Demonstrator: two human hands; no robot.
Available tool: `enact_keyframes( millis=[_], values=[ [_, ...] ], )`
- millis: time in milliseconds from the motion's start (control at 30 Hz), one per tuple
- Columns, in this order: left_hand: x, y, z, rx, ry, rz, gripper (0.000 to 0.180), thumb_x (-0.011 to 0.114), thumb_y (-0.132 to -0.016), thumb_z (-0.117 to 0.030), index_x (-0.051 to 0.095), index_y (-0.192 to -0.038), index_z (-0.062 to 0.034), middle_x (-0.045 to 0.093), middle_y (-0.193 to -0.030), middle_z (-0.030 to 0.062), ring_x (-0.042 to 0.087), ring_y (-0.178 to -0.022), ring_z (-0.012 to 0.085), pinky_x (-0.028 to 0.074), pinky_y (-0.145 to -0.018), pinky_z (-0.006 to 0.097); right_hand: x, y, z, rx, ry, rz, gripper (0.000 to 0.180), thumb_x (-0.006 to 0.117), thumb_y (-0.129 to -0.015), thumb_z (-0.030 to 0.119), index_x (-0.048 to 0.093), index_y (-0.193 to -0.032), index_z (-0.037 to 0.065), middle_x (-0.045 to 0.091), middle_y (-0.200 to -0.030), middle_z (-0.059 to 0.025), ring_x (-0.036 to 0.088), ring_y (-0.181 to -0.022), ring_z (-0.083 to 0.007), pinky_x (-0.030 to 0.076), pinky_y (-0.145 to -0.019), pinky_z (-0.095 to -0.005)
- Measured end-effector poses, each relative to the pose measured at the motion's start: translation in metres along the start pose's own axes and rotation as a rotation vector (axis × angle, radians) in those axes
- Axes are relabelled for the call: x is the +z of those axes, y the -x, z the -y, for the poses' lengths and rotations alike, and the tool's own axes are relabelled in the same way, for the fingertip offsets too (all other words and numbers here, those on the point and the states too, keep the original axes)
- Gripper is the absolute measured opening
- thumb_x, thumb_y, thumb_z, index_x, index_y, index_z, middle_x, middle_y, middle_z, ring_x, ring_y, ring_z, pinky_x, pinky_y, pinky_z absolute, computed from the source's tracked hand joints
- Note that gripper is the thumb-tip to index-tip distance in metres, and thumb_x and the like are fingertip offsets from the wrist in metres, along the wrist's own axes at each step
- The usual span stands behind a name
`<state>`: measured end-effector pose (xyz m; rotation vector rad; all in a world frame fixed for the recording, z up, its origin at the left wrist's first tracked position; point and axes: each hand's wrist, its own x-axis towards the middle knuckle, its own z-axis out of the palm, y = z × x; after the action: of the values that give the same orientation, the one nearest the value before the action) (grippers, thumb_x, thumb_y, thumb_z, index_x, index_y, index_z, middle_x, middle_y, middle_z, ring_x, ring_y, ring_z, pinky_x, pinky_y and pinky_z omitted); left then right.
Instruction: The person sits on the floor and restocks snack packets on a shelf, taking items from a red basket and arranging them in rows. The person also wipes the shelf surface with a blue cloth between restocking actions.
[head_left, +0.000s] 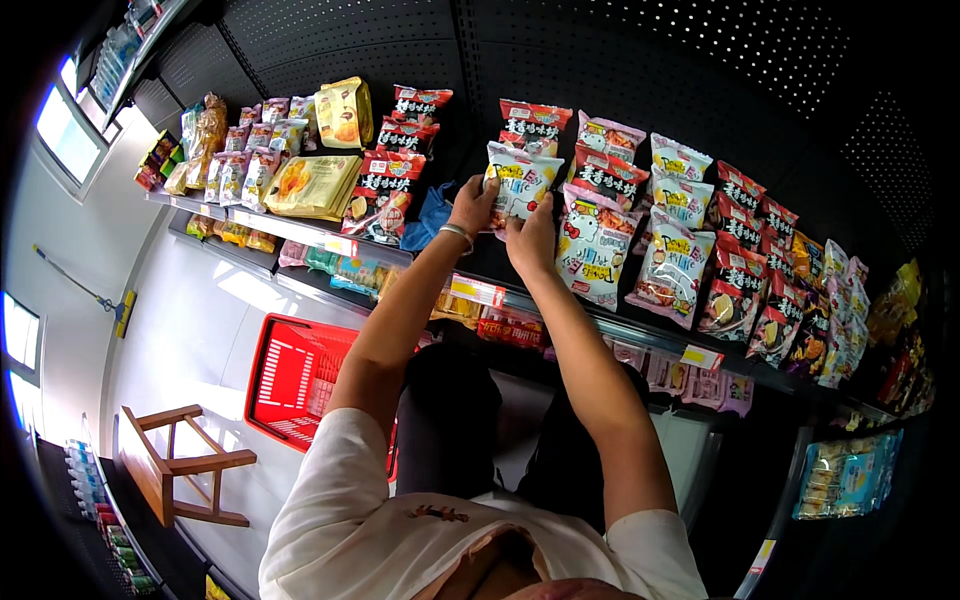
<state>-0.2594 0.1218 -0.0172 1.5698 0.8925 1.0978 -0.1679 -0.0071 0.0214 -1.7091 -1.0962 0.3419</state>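
Red basket (300, 375) sat on floor at far left, below shelf (300, 228). My left hand (473, 205) gripped left edge of white snack bag (522, 180), fingers curled round it. My right hand (531, 240) pinched bag's lower edge from beneath. Bag stood upright on shelf, in front of red packets (533, 122), just beside pink-and-white bag (592, 245). Risk, as I judged: packed row was tight, so careless tug could topple neighbours off shelf edge.

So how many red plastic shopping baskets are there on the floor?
1: the red plastic shopping basket sits on the pale floor below the snack shelves, to the left of the person's left arm, which hides part of it. Others may be out of view.
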Motion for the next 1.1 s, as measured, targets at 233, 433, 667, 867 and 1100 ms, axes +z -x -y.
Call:
enact_keyframes(
  millis=[233, 433, 667, 867, 1100],
  values=[
    [0.015, -0.009, 0.010, 0.068, -0.300, -0.008, 0.046, 0.057, -0.100, -0.033, 0.056, -0.127, 0.0045, 0.069, -0.106, 0.0149, 0.064, -0.094, 0.0161, 0.051, -0.083, 0.030, 0.003, -0.001, -0.010, -0.013, 0.039, -0.033, 0.085, 0.066, -0.082, 0.001, 0.012, -0.146, -0.013, 0.038, -0.140, -0.0361, 0.047, -0.127, -0.0462, 0.041, -0.107, -0.0454],
    [-0.007, 0.003, -0.002, 0.133, -0.286, -0.050, 0.051, 0.061, -0.098, -0.032, 0.052, -0.131, 0.0045, 0.067, -0.115, 0.0185, 0.066, -0.100, 0.0203, 0.051, -0.088, 0.030, 0.005, 0.000, -0.004, -0.139, 0.111, -0.076, 0.087, 0.067, -0.082, 0.005, 0.012, -0.147, -0.013, 0.028, -0.145, -0.0382, 0.035, -0.135, -0.0488, 0.029, -0.115, -0.0465],
    [-0.120, 0.145, -0.077, 0.366, -0.196, -0.270, 0.025, 0.056, -0.100, -0.013, 0.059, -0.121, 0.0007, 0.068, -0.103, 0.0080, 0.062, -0.093, 0.0133, 0.049, -0.083, 0.029, -0.007, 0.033, 0.044, -0.441, 0.412, -0.028, 0.078, 0.066, -0.086, 0.014, 0.024, -0.150, -0.003, 0.024, -0.155, -0.0319, 0.028, -0.144, -0.0426, 0.023, -0.118, -0.0491],
    [-0.244, 0.316, 0.020, 0.063, -0.578, -0.726, 0.014, 0.064, -0.089, -0.006, 0.064, -0.102, -0.0030, 0.066, -0.089, 0.0137, 0.065, -0.079, 0.0265, 0.052, -0.071, 0.034, -0.010, 0.076, 0.073, -0.623, 0.197, 0.206, 0.067, 0.064, -0.092, 0.015, 0.029, -0.148, 0.003, 0.027, -0.154, -0.0252, 0.027, -0.145, -0.0400, 0.031, -0.117, -0.0481],
    [-0.249, 0.418, 0.129, -0.403, -1.142, 0.152, 0.091, 0.084, -0.068, -0.025, 0.037, -0.143, -0.0083, 0.048, -0.142, 0.0169, 0.050, -0.127, 0.0341, 0.043, -0.102, 0.045, 0.011, 0.091, 0.076, -0.551, 0.118, 0.368, 0.056, 0.062, -0.093, 0.010, 0.039, -0.143, 0.005, 0.036, -0.151, -0.0206, 0.049, -0.132, -0.0313, 0.044, -0.108, -0.0435]
  ],
)
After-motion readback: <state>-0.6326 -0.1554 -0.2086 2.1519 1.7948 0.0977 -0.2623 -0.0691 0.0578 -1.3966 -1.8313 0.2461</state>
